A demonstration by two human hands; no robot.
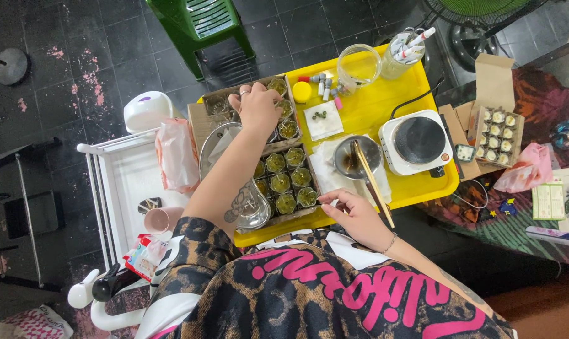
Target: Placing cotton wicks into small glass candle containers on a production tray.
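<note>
Mid-way through tending small green-filled jars (288,179) in cardboard boxes on a yellow tray (372,103): left hand (257,107) reaching over the far box, fingers curled at a jar, grip unclear; right hand (353,213) loosely open, resting beside the near box, chopsticks (372,182) close by; steady lifting likely needed next

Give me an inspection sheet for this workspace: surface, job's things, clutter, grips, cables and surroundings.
Surface: yellow tray, crowded.
Job's things: box of small green-filled jars; metal bowl under the left forearm.
Clutter: hot plate, small pot with chopsticks, glass jar, carton of white cups, pink bag.
Grips: left hand over the far jars; right hand at the box's near corner, fingers pinched.
Cables: black cord from the hot plate.
Surroundings: green chair, fan, dark tiled floor.
</note>
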